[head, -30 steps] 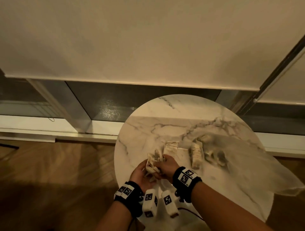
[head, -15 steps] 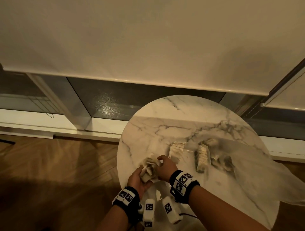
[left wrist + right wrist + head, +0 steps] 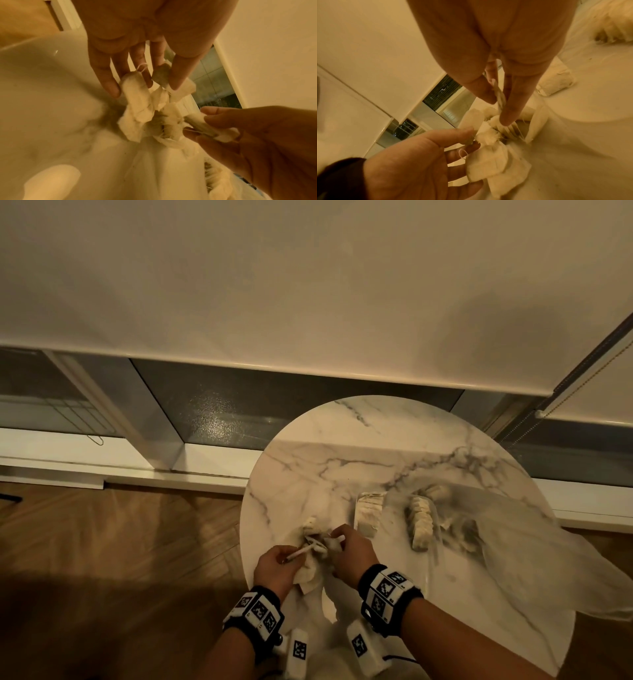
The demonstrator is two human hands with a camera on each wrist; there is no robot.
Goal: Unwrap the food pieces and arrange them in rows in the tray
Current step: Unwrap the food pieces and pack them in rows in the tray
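A bundle of pale wrapped food pieces (image 3: 313, 563) tied with thin string lies at the table's near left edge, between my hands. My left hand (image 3: 295, 554) pinches a greyish strip of its wrapper (image 3: 161, 76) between thumb and fingers, and the bundle (image 3: 142, 104) hangs below them. My right hand (image 3: 337, 542) pinches another twisted wrapper strip (image 3: 500, 100) between thumb and forefinger. The clear tray (image 3: 394, 522) stands just right of my hands. It holds two rows of unwrapped pieces (image 3: 420, 522).
The round marble table (image 3: 359, 460) stands against a low window ledge, with wooden floor to its left. A large clear plastic bag (image 3: 520, 546) with more pieces inside covers the table's right side and overhangs the edge.
My hands have come down to the tabletop with the bundle and drawn apart, stretching wrapper strips out between them. The head view has shifted a little.
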